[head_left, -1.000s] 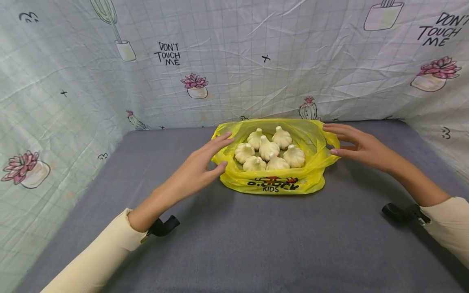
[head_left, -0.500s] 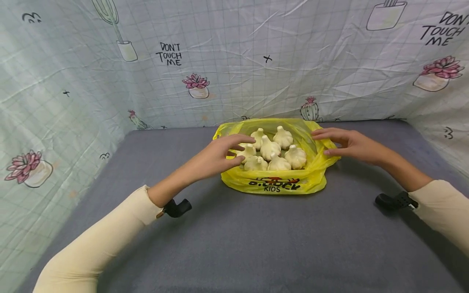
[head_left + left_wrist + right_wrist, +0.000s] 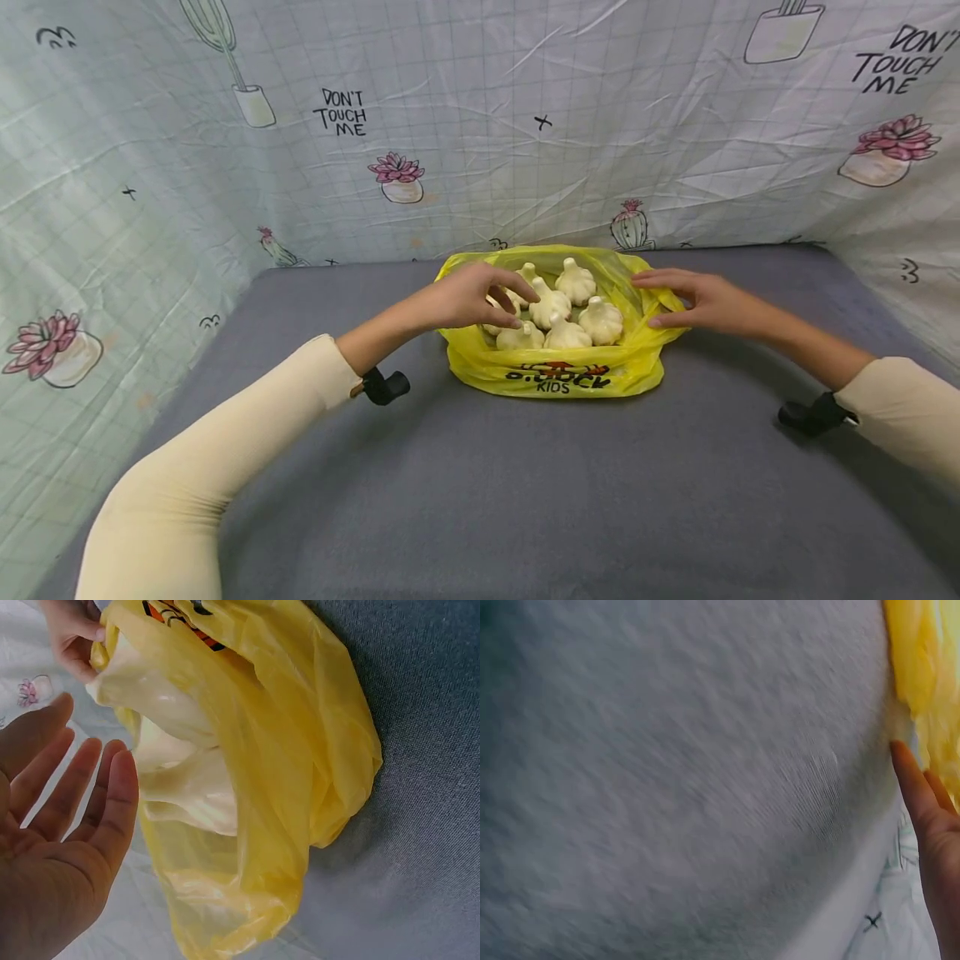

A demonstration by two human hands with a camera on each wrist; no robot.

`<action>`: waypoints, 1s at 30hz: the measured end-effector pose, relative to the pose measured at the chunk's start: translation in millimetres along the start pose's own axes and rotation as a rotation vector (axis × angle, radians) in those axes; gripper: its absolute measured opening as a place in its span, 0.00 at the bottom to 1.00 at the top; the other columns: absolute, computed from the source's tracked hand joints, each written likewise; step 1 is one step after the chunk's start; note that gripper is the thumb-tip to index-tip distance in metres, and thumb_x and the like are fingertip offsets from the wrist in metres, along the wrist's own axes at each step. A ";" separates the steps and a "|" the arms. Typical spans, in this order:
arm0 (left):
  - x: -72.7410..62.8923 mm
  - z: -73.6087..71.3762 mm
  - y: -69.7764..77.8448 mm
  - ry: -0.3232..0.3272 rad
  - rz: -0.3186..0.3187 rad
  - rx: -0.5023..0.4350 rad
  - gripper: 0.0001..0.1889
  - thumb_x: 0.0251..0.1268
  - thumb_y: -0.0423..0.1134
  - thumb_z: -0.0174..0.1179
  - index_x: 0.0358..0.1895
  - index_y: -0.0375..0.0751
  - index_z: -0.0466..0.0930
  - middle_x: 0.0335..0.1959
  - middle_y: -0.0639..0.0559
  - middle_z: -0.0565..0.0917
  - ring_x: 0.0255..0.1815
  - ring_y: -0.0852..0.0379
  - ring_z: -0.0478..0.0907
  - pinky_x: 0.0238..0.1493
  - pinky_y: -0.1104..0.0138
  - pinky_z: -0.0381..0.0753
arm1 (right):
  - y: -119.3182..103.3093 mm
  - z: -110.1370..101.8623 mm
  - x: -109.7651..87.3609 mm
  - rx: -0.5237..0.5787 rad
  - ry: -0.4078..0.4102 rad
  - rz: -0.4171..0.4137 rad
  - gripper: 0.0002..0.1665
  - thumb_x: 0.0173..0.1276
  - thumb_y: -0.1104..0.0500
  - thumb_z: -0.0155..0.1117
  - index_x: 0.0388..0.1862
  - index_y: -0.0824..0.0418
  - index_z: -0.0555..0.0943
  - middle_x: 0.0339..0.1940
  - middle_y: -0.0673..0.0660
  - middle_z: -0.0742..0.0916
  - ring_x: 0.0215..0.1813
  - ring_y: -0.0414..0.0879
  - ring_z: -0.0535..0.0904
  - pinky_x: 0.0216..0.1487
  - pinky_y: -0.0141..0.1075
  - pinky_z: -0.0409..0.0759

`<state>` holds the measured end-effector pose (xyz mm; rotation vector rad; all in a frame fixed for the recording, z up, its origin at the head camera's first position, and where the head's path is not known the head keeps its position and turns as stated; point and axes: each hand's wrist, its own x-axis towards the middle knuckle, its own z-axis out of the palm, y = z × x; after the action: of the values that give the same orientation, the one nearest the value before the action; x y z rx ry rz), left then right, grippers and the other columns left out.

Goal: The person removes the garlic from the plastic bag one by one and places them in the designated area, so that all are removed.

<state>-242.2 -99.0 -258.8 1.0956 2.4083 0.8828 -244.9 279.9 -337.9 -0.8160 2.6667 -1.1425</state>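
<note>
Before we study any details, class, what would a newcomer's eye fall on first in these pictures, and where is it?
Probably the bright yellow bag, open near the back of the grey surface, with pale garlic bulbs inside. Next might come the left hand over the bag's left side and the right hand at its right edge. Behind, a patterned cloth reads "DON'T TOUCH ME".

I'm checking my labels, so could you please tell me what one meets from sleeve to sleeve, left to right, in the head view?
Left sleeve, black left-wrist device, left hand, rightmost garlic bulb in the yellow bag, right hand, black right-wrist device, right sleeve.
</note>
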 end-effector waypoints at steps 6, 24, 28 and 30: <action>5.7 2.3 -5.2 -0.058 -0.033 -0.065 0.17 0.66 0.31 0.68 0.58 0.35 0.84 0.59 0.43 0.84 0.56 0.50 0.84 0.48 0.65 0.85 | -6.9 6.0 0.9 -0.041 0.036 0.070 0.36 0.68 0.57 0.73 0.73 0.58 0.74 0.77 0.59 0.72 0.79 0.60 0.60 0.73 0.47 0.67; 13.9 6.1 -7.3 -0.088 -0.068 -0.014 0.12 0.66 0.33 0.69 0.51 0.38 0.89 0.49 0.51 0.90 0.48 0.59 0.86 0.46 0.66 0.85 | -5.1 9.2 -4.9 -0.143 0.010 0.104 0.32 0.68 0.49 0.73 0.68 0.58 0.80 0.76 0.60 0.73 0.73 0.63 0.69 0.59 0.53 0.77; 13.8 6.6 -10.0 -0.097 -0.056 -0.019 0.12 0.66 0.33 0.69 0.52 0.39 0.89 0.49 0.52 0.89 0.50 0.59 0.86 0.47 0.66 0.85 | -3.4 8.1 -5.6 -0.150 -0.008 0.090 0.30 0.69 0.49 0.72 0.66 0.58 0.81 0.76 0.60 0.73 0.70 0.62 0.73 0.50 0.37 0.79; 13.8 7.0 -11.5 -0.103 -0.049 -0.017 0.12 0.66 0.34 0.69 0.52 0.39 0.89 0.50 0.52 0.89 0.51 0.59 0.86 0.48 0.67 0.84 | -2.3 8.4 -6.0 -0.138 -0.010 0.091 0.29 0.69 0.49 0.73 0.66 0.58 0.82 0.76 0.60 0.73 0.72 0.62 0.71 0.47 0.31 0.77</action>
<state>-253.6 -91.5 -272.4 1.0455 2.3297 0.8092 -236.2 276.5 -342.8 -0.7096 2.7677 -0.9405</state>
